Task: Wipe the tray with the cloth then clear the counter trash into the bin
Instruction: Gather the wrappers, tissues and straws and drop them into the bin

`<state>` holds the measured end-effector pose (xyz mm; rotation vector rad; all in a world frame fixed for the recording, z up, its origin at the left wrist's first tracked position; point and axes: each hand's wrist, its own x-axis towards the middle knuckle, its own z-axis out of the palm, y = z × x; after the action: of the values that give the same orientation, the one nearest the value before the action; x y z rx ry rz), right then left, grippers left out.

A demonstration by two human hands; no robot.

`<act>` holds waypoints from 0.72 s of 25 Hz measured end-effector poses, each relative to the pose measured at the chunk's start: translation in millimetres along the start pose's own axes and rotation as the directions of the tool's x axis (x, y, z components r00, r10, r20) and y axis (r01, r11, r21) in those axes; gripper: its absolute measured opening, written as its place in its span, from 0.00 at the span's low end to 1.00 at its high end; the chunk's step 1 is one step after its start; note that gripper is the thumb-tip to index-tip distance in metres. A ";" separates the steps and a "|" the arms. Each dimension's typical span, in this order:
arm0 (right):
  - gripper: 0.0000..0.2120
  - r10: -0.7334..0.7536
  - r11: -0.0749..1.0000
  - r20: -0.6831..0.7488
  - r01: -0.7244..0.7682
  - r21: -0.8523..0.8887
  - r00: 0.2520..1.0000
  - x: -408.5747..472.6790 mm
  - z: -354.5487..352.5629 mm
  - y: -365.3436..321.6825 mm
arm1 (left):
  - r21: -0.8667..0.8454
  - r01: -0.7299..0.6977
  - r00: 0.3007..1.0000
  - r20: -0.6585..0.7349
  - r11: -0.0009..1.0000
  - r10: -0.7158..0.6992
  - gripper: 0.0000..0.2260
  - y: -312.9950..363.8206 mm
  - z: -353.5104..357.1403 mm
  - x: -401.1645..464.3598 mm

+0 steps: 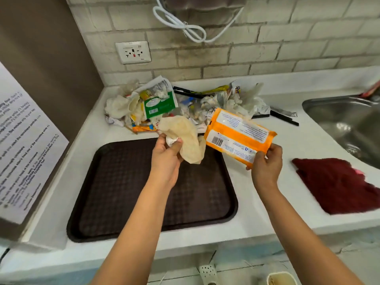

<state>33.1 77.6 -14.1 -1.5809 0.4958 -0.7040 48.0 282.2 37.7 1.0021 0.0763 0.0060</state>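
Note:
A dark brown tray (123, 192) lies on the white counter (257, 202), its near edge at the counter's front. My left hand (165, 159) grips a crumpled, stained tissue (188, 138) above the tray's far edge. My right hand (267, 164) holds an orange wipes packet (238, 136) by its near corner, above the counter to the tray's right. A heap of trash (160, 103) with wrappers, tissues and plastic lies along the wall behind the tray. A dark red cloth (337, 184) lies flat on the counter at the right.
A steel sink (345, 122) is set in the counter at the far right. A box with a printed notice (26, 145) stands at the left. A wall socket (133, 52) and a white cable (185, 27) are on the brick wall. A pale container rim (281, 277) shows below the counter.

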 end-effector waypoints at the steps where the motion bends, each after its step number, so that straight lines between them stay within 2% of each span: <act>1: 0.07 0.000 1.000 -0.034 0.000 0.004 0.999 -7.5 -16.4 2.4 | 0.015 0.017 1.000 0.025 1.000 -0.017 0.14 -5.5 2.4 -11.4; 9: 0.09 -0.074 0.997 -0.110 0.073 -0.010 0.991 -32.7 -128.7 16.1 | 0.090 0.046 0.986 0.154 0.995 -0.060 0.13 -45.6 32.6 -97.0; 12: 0.14 -0.079 0.996 -0.158 0.084 0.028 0.984 -26.1 -174.1 21.2 | 0.145 0.102 0.976 0.177 0.984 -0.127 0.12 -65.2 51.4 -129.6; 18: 0.08 -0.064 0.998 -0.205 0.058 -0.036 0.977 -35.5 -281.9 55.5 | 0.193 0.274 0.940 0.151 0.942 -0.305 0.13 -135.5 91.3 -205.1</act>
<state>-182.1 -109.6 -63.2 -1.5640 0.6137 -0.9171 -154.6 124.2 -14.9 1.1501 0.0597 -0.3672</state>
